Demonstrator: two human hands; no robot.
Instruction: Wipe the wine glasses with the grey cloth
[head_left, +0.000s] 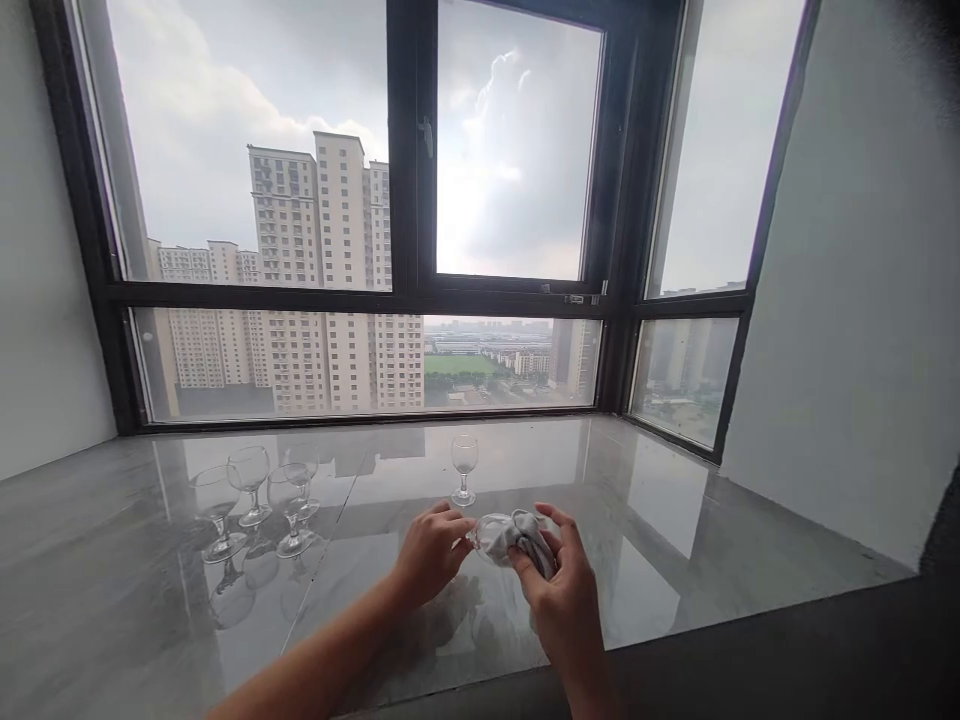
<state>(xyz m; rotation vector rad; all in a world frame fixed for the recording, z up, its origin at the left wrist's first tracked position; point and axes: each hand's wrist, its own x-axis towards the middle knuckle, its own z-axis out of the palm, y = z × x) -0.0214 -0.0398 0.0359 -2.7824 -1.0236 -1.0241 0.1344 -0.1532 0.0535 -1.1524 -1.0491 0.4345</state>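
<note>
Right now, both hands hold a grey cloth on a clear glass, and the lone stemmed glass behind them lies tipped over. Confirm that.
Not quite: in the head view the lone clear stemmed glass stands upright on the glossy grey stone sill. The rest holds.

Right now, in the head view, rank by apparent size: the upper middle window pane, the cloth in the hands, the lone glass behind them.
1. upper middle window pane
2. cloth
3. lone glass
Cloth versus glass is unsure: the cloth is nearer the camera.
</note>
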